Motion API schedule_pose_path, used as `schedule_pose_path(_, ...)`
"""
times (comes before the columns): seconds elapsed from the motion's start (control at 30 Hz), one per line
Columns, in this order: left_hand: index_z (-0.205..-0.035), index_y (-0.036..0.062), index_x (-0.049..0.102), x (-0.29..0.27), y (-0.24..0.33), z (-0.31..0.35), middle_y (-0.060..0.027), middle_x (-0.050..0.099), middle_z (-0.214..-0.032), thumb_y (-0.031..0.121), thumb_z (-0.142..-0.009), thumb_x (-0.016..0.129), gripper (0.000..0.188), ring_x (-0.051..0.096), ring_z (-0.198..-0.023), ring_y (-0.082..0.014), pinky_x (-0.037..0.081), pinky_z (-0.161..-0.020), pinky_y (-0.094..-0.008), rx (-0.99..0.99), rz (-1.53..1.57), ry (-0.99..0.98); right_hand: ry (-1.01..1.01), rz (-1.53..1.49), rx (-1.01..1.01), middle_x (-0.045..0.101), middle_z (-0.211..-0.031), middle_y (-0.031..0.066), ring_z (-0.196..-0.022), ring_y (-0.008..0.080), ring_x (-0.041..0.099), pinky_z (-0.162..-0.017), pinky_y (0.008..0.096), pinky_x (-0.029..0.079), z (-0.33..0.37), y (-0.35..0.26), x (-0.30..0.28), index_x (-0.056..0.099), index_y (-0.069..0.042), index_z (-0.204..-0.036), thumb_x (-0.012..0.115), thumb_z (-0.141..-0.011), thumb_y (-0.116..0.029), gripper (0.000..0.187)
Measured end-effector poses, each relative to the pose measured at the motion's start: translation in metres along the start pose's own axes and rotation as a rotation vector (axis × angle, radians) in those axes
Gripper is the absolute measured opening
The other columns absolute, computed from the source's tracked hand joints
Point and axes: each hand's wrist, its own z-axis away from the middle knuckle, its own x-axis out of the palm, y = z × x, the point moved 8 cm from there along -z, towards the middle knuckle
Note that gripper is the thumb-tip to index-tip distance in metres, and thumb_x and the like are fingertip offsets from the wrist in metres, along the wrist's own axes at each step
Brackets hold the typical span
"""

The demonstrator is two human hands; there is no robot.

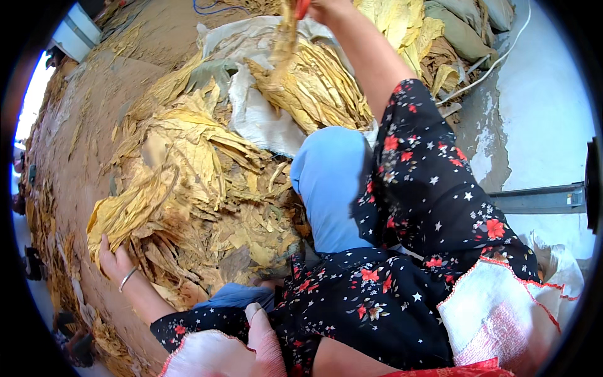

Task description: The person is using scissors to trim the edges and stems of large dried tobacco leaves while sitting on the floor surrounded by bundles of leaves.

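My left hand (113,261) is closed on the edge of a yellow dried tobacco leaf (129,217) at the left of a loose leaf heap (195,135). My right arm reaches far forward, and my right hand (326,9) is partly cut off by the upper edge. A narrow dried leaf (286,41), blurred by motion, hangs from it beside a small red thing (302,8) at the fingers. Below that leaf, a neater bundle of tobacco leaves (320,85) lies on a white woven sack (254,116).
Brown leaf scraps (232,251) cover the ground near my legs. My blue-trousered knee (333,182) stands between the heap and the wall (546,107). More yellow leaves (402,25) and stuffed sacks (461,31) sit at the far right, near a white cable (496,66).
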Motion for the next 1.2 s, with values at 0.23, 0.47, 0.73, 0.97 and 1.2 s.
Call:
schedule_pose_path(0.23, -0.119, -0.0086, 0.049, 0.034, -0.004, 0.016, -0.0164, 0.054, -0.119, 0.012, -0.091, 0.055, 0.035, 0.056, -0.103, -0.0230, 0.049, -0.090, -0.0325, -0.406, 0.551, 0.081, -0.013, 1.003, 0.136, 0.064, -0.080, 0.0206, -0.068, 0.0298, 0.065, -0.065, 0.0386, 0.051, 0.009, 0.051, -0.092, 0.061, 0.005, -0.089, 0.062, -0.074, -0.008, 0.020)
schedule_pose_path(0.47, -0.127, -0.0060, 0.043, 0.058, 0.062, 0.054, -0.0166, 0.050, -0.126, 0.000, -0.087, 0.055, 0.042, 0.051, -0.113, -0.0284, 0.044, -0.098, -0.0390, -0.298, 0.636, -0.027, -0.203, 1.299, 0.334, 0.062, -0.068, 0.0159, -0.056, 0.0249, 0.060, -0.050, 0.0407, 0.047, 0.023, 0.157, -0.125, 0.064, -0.001, -0.075, 0.057, -0.078, -0.017, 0.018)
schedule_pose_path(0.73, -0.115, -0.0051, 0.051, 0.054, 0.074, 0.050, -0.0133, 0.059, -0.112, -0.007, -0.081, 0.057, 0.035, 0.058, -0.101, -0.0243, 0.048, -0.091, -0.0352, -0.116, 0.666, -0.102, -0.476, 1.043, -0.093, 0.060, -0.072, 0.0103, -0.061, 0.0175, 0.057, -0.056, 0.0337, 0.046, 0.054, 0.060, 0.057, 0.057, 0.000, -0.092, 0.071, -0.074, -0.015, 0.027)
schedule_pose_path(0.97, -0.114, -0.0020, 0.052, 0.011, 0.130, 0.050, -0.0199, 0.062, -0.106, -0.001, -0.079, 0.053, 0.036, 0.058, -0.100, -0.0287, 0.044, -0.089, -0.0370, 0.142, -0.699, -0.155, -0.884, 0.867, 0.095, 0.065, -0.083, 0.0195, -0.068, 0.0246, 0.061, -0.062, 0.0383, 0.047, 0.147, 0.006, 0.224, 0.056, -0.001, -0.103, 0.061, -0.082, -0.011, 0.024)
schedule_pose_path(1.2, -0.136, 0.0088, 0.041, -0.172, 0.125, 0.071, -0.0245, 0.056, -0.119, -0.011, -0.072, 0.040, 0.067, 0.052, -0.114, -0.0343, 0.039, -0.096, -0.0352, 0.050, -1.091, -0.183, -1.155, 0.938, -0.149, 0.055, -0.069, 0.0188, -0.063, 0.0285, 0.052, -0.059, 0.0388, 0.042, 0.225, 0.023, 0.291, 0.052, 0.001, -0.095, 0.063, -0.078, -0.008, 0.021)
